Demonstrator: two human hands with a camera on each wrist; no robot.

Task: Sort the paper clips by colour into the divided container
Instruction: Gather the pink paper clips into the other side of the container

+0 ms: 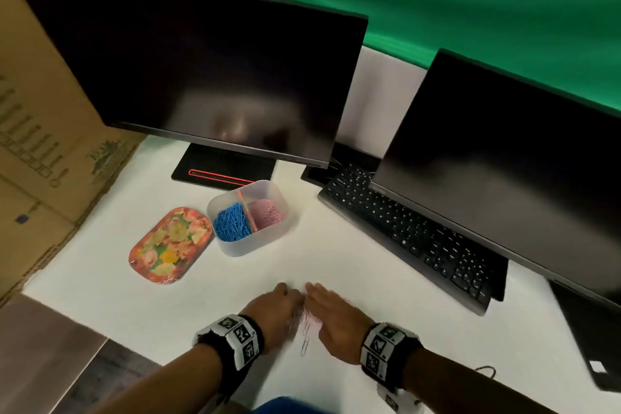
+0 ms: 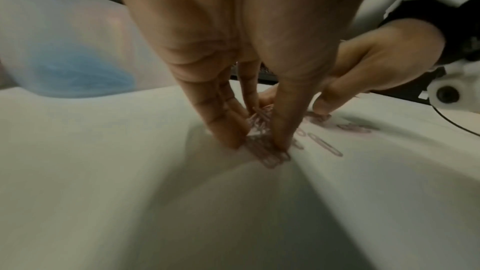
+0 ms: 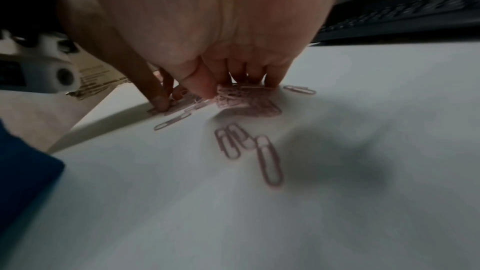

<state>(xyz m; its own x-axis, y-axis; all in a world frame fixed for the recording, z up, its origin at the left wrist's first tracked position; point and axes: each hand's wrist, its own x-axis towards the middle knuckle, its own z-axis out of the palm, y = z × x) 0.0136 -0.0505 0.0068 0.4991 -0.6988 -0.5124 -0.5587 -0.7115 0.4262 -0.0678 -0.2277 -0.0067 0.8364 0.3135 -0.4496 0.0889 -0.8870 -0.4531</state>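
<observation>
Two hands at the near edge of the white table [image 1: 386,279], fingertips down. Left hand [image 1: 274,311] and right hand [image 1: 336,316] each pinch at a small heap of pink clips [image 3: 244,100]; several lie loose beside. Container [image 1: 255,242] beyond: blue clips [image 1: 232,222] left compartment, pink right.

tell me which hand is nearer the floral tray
Left. The left hand is on the white desk nearer the floral tray, which lies ahead and to its left. The right hand is farther off, beyond the pink paper clips between the hands.
</observation>
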